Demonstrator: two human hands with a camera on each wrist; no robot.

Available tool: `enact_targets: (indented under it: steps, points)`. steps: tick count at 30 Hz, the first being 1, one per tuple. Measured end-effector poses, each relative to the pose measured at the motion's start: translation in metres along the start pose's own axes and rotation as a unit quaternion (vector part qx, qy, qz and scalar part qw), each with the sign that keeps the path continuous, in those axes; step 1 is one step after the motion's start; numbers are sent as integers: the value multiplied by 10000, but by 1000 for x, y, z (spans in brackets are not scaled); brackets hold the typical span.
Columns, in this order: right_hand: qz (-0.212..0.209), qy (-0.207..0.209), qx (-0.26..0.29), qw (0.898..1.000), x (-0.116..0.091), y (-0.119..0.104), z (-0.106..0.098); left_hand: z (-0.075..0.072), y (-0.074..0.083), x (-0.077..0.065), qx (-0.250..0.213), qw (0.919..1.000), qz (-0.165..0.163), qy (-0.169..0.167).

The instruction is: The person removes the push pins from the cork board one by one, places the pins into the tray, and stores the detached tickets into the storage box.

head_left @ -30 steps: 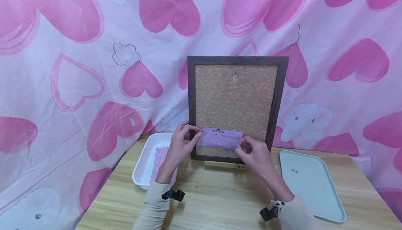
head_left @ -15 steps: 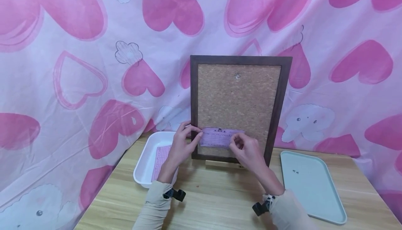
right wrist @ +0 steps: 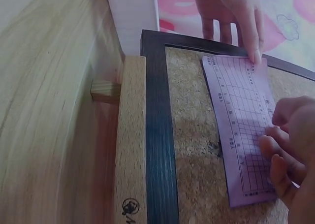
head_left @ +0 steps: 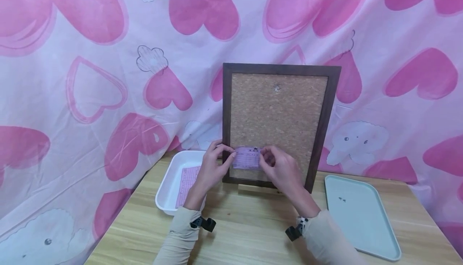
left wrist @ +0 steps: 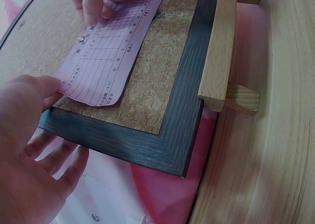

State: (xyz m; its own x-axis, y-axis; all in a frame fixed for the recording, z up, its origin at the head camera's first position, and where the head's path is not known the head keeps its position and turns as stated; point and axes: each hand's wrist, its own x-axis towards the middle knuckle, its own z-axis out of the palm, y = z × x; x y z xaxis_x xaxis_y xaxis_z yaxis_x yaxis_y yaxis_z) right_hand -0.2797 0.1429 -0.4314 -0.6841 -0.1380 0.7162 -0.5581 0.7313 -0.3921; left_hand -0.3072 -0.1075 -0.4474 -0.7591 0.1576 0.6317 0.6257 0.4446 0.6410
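A pink receipt slip (head_left: pixel 246 158) printed with a grid lies low on a cork board (head_left: pixel 278 116) in a dark frame. One small clear pushpin (left wrist: pixel 81 39) sits at the slip's upper edge. My left hand (head_left: pixel 214 166) pinches the slip's left corner between thumb and finger, while its other fingers reach behind the frame. Over the right part of the slip is my right hand (head_left: pixel 283 168), its fingers loosely bent and their tips beside the pushpin. In the right wrist view, the right-hand fingers (right wrist: pixel 283 150) overlap the slip's printed side.
Left of the board, a white basin (head_left: pixel 170 184) holds another pink slip (head_left: pixel 186 182). A pale green tray (head_left: pixel 365 220) with small pins (head_left: pixel 341 199) lies at right. A wooden stand (left wrist: pixel 219 56) supports the board on the wooden table (head_left: pixel 231 233). A heart-patterned cloth (head_left: pixel 155 7) hangs behind.
My right hand has slid left along the slip, from its right end to beside the pushpin. My left hand stays at the left corner. The head view has shifted slightly.
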Motion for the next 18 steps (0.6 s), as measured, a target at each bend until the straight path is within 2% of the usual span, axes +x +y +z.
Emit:
enact_targets:
  steps: [6, 18]
  points:
    - [-275, 302, -130, 9991, 6, -1, 6, 1, 2, 0, 7, 10000, -54, -10]
    - [-298, 331, -156, 9989, 12, -6, 11, 0, 4, -1, -7, 9997, -260, -46]
